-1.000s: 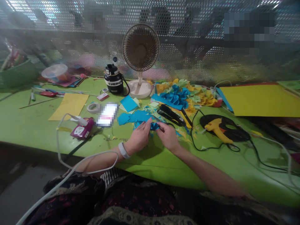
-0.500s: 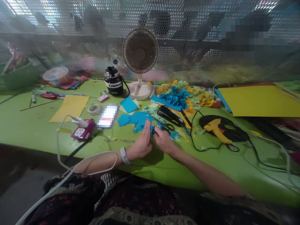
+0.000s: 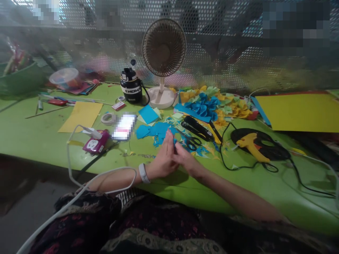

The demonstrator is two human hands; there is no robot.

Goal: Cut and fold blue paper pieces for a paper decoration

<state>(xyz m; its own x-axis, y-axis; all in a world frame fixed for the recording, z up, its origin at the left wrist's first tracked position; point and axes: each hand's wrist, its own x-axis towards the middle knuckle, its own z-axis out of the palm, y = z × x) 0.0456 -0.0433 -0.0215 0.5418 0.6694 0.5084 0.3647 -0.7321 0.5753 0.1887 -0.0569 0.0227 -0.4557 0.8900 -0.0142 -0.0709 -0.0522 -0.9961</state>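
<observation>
One left hand and one right hand are being counted on one bright green tabletop, along with one round tan desk fan, one black insulated bottle, one yellow glue gun, one pair of black-handled scissors and two yellow card sheets.

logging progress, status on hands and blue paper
Left hand, right hand together at small blue paper piece. Black-handled scissors just right of it. Blue paper scraps to left.
</observation>
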